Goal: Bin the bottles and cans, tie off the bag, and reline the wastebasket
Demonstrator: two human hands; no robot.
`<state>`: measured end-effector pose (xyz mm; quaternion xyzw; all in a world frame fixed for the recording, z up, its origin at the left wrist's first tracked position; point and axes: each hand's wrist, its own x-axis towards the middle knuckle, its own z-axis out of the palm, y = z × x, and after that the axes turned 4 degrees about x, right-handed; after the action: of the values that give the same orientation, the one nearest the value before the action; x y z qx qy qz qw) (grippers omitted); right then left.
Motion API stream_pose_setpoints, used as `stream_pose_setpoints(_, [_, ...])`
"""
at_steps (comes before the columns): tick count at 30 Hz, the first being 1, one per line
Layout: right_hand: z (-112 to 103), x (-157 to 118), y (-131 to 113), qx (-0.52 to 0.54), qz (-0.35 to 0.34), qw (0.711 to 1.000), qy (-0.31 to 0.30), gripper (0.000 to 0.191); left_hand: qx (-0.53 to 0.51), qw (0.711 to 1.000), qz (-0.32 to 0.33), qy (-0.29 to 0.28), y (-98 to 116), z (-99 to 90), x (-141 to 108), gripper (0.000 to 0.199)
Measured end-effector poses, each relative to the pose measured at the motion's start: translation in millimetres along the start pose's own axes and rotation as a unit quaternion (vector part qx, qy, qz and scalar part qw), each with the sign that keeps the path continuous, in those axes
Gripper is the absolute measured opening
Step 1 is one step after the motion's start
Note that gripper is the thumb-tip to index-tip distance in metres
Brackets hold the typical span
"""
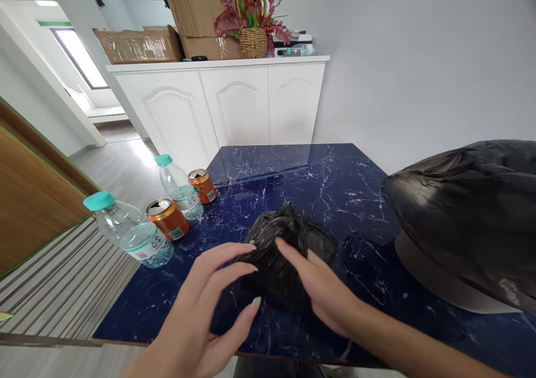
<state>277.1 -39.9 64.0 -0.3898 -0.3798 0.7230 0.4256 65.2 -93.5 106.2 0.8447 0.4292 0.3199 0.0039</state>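
On the dark blue marbled table (330,188) lies a crumpled black plastic bag (272,272) with a bunched top. My right hand (320,283) is on the bag's right side, its thumb lying over the plastic and its other fingers curled into the folds. At the bag's left side is my left hand (213,300), fingers spread and thumb apart, with nothing in it; the fingertips are close to the plastic. What the bag contains is hidden.
Two clear bottles with teal caps (142,244) (178,185) and two orange cans (168,220) (202,186) stand along the left edge. A bin lined with a large black bag (469,216) is at the right. Behind the table is a white cabinet (238,104) holding boxes and a flower basket (253,42).
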Motion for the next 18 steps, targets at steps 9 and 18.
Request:
stream_pose_setpoints(9, [-70, 46, -21, -0.273, -0.142, 0.947, 0.088, 0.078, 0.08, 0.968, 0.107, -0.212, -32, 72.8, 32, 0.058])
stream_pose_setpoints(18, [-74, 55, 6, -0.695, -0.237, 0.679, -0.001, 0.069, 0.099, 0.962, 0.115, -0.226, -45, 108.7, 44, 0.059])
